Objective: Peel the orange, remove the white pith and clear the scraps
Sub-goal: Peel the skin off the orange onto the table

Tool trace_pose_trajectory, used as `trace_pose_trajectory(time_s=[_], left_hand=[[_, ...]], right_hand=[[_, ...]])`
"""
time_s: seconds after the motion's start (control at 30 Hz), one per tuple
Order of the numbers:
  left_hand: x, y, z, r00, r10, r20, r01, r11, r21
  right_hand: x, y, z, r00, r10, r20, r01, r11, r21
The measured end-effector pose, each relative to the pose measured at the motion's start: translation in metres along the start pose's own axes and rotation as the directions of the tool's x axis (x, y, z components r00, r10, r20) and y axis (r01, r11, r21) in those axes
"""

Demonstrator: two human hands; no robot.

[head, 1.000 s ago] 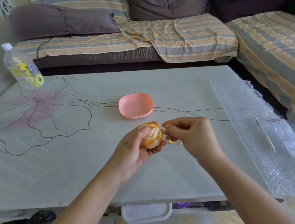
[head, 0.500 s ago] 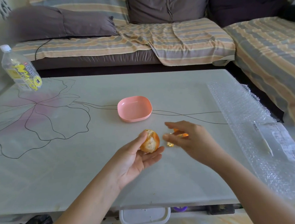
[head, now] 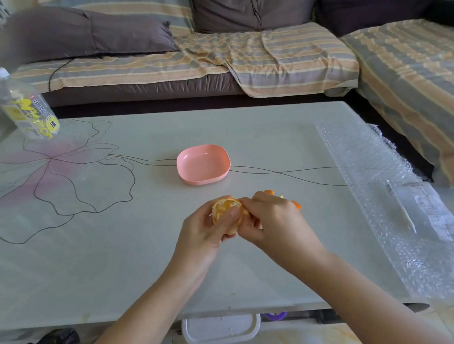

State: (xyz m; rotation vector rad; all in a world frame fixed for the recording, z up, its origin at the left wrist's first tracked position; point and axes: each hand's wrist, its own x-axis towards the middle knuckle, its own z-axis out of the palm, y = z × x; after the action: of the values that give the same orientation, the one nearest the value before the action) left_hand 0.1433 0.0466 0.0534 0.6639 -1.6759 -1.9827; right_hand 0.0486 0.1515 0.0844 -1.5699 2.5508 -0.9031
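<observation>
Bottle (head: 25, 107): clear plastic, white cap, yellow label; counter's (head: 104, 243) far left corner.
Bubble wrap (head: 384, 185): sheet along counter's right side.
Sofa (head: 257, 62): striped cover, grey cushions, behind counter.
White tub (head: 220, 331): below counter's near edge.

A pale desk (head: 103, 257) printed with a line-drawn flower carries a pink dish (head: 200, 180) at its middle, a plastic bottle (head: 25, 106) at the far left corner, bubble wrap (head: 371, 168) along the right edge, and orange peel scraps (head: 296, 205) near the dish.
</observation>
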Motion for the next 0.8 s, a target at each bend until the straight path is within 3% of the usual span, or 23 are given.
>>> trace_pose_trajectory(time_s=[0.27, 0.4, 0.5, 0.67, 0.8], left_hand=[[-0.001, -0.006, -0.005, 0.993, 0.092, -0.073, -0.075, 0.975, 0.208], [0.000, -0.003, -0.007, 0.992, 0.112, -0.054, -0.100, 0.978, 0.181], [0.003, 0.002, -0.010, 0.994, 0.108, -0.017, -0.106, 0.989, 0.106], [0.005, 0.000, -0.015, 0.996, 0.081, 0.035, -0.084, 0.993, 0.089], [0.004, -0.002, -0.010, 0.995, 0.091, 0.029, -0.094, 0.986, 0.134]], right_hand=[[0.001, -0.006, 0.008, 0.990, 0.138, 0.004, -0.138, 0.985, 0.102], [0.003, -0.007, 0.001, 0.975, 0.216, 0.050, -0.221, 0.929, 0.298], [0.002, -0.004, -0.004, 0.978, 0.190, 0.087, -0.209, 0.895, 0.395], [0.001, 0.001, -0.013, 0.965, 0.187, 0.185, -0.252, 0.859, 0.446], [0.001, 0.000, -0.012, 0.949, 0.282, 0.139, -0.315, 0.856, 0.411]])
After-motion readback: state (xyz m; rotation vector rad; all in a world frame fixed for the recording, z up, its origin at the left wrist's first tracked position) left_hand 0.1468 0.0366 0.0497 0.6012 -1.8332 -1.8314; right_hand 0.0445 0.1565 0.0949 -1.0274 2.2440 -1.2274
